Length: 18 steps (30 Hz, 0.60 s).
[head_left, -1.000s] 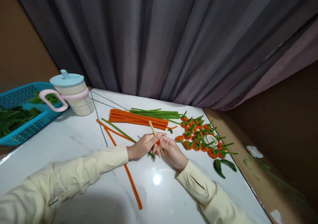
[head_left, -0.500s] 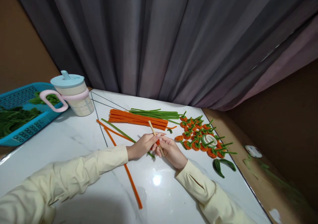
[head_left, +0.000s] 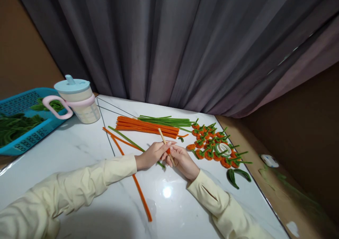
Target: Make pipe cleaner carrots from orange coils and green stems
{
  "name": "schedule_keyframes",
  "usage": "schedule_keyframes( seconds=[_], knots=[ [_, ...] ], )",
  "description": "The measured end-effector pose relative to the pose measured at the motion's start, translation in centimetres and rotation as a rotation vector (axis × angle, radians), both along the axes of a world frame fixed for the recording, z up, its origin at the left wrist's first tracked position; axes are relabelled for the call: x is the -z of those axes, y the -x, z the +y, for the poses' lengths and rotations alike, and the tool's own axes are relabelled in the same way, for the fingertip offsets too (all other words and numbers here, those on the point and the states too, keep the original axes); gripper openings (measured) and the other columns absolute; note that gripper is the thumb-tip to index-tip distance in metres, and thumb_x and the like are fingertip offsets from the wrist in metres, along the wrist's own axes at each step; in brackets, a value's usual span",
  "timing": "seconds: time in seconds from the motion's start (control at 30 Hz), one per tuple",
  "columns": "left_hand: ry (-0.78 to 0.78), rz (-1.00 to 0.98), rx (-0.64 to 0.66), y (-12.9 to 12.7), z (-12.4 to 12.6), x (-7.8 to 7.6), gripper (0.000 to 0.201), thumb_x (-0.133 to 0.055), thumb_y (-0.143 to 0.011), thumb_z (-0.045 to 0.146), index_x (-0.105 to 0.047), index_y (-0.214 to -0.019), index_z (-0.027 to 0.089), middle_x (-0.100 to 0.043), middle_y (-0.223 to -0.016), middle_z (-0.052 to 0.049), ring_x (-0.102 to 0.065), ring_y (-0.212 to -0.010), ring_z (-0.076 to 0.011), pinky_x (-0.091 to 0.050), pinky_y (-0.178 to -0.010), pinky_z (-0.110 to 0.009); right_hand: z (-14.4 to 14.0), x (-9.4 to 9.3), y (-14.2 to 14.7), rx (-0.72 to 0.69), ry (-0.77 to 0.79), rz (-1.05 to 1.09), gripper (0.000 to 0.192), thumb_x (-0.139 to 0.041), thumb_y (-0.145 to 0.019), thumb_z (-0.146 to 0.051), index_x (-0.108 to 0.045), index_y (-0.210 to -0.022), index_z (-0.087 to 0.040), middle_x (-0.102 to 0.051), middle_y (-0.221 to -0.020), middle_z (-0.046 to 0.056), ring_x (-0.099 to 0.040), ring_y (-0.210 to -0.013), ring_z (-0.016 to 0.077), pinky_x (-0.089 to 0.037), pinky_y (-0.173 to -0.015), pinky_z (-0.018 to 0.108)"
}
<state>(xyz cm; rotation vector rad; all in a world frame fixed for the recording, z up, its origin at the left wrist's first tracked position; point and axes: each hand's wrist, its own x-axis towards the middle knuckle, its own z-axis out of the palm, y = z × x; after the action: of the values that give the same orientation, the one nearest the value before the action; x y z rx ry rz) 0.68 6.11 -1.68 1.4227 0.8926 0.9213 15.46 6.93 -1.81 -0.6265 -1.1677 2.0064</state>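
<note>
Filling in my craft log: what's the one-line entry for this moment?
left hand: pinches orange pipe cleaner | right hand: grips wooden stick | beside: finished orange flowers

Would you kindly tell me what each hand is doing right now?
Left hand: closed, pinching the orange pipe cleaner.
Right hand: closed on the thin wooden stick.

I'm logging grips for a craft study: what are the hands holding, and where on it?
Both hands, left hand and right hand, pinch a thin wooden stick at its lower part, around an orange pipe cleaner there.
</note>
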Motion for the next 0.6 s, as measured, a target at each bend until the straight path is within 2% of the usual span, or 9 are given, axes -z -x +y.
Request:
schedule_keyframes(
  seconds=[0.6],
  knots=[
    [-0.005, 0.029, 0.007, 0.02, 0.04, 0.07, 0.059, -0.034, -0.091, 0.054, -0.055, -0.121, 0.007, -0.041, -0.049, 0.005, -0.056, -0.053, -0.0138, -0.044, -0.057, -0.025, 0.0, -0.17, -0.03, -0.003, 0.005, -0.026, 0.03, -0.068, -0.077, -0.042, -0.06, -0.08, -0.014, -0.058, -0.052, -0.001, -0.047, -0.043, 0.0086, -0.042, -0.052, 0.023]
  ],
)
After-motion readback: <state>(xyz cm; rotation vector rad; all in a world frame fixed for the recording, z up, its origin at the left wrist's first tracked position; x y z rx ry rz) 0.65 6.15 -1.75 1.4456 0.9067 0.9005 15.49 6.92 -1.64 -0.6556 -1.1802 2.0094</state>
